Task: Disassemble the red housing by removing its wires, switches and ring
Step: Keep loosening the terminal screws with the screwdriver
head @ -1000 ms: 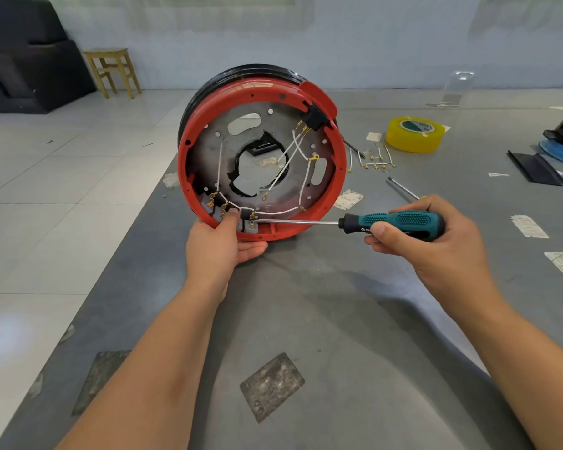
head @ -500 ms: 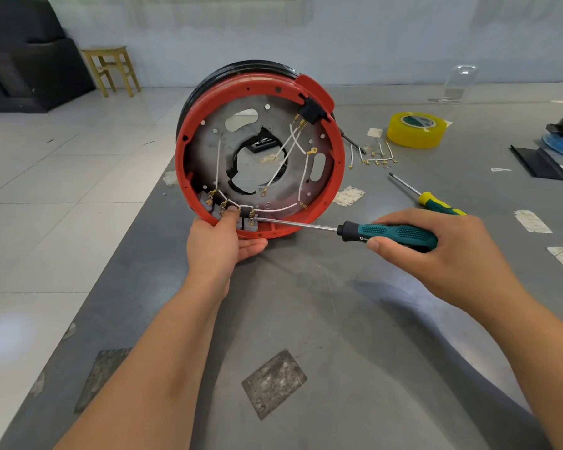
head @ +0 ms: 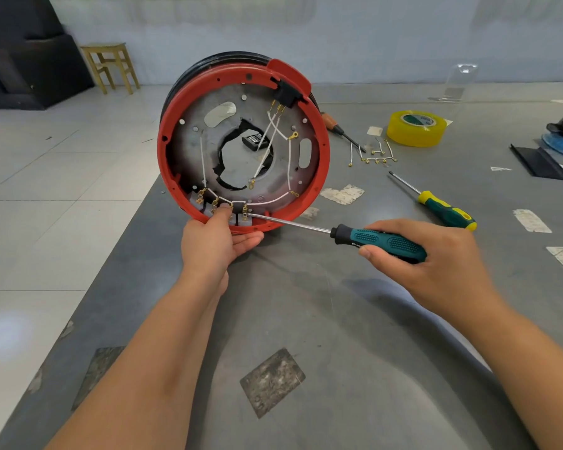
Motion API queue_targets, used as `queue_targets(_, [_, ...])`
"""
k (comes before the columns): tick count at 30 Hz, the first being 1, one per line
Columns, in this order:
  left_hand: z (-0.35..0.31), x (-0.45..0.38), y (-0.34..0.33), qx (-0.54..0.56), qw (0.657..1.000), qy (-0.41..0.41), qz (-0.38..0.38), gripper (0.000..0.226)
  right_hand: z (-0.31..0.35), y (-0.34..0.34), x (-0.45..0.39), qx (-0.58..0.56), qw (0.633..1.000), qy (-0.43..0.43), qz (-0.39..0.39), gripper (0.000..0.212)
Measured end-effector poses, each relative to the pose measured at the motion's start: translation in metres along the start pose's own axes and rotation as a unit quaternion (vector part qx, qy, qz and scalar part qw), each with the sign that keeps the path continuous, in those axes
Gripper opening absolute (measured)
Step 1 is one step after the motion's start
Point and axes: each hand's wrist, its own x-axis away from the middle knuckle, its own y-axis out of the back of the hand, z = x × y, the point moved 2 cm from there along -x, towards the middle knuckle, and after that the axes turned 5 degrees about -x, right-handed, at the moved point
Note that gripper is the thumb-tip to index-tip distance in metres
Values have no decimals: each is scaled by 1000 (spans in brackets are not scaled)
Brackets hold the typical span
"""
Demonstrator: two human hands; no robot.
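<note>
Housing standing on edge near the bench's left edge, open face turned toward the camera, black ring showing behind its red rim. White wires looping across the grey inner plate, running down to a row of switches at the bottom of the rim and up to a black connector at top right. Floor dropping away just left of the housing; wide bare bench lying in front, toward the camera.

Left hand gripping the housing's lower rim, thumb pressing on the switches inside, fingers curling under from outside. Right hand wrapping closed around the teal screwdriver, shaft slanting up and left, tip touching a terminal just right of the thumb.

Lying well to the right: a yellow-handled screwdriver, loose wires, tape roll, and an orange-handled screwdriver partly hidden behind the housing.
</note>
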Motion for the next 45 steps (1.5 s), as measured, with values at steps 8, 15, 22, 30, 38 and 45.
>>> queue_targets(8, [-1,-2,0,29,999,13,-1,16,-4,-6,4,14,999,28,-21,36])
queue_targets(15, [-2,-2,1,46,999,20,-2,18,-6,-8,6,51,996,66,-17,35])
queue_targets(22, [-2,-2,1,59,998,22,0,14,-10,-9,7,72,992,102,-8,37])
queue_targets(30, [-4,-4,3,78,996,34,9,18,-12,-12,8,105,985,136,-17,38])
queue_targets(38, [-4,-4,3,90,995,40,11,21,-8,-13,8,127,979,161,-19,39])
queue_targets(45, [-5,-3,3,89,995,42,15,22,-8,-13,7,132,977,168,-16,40])
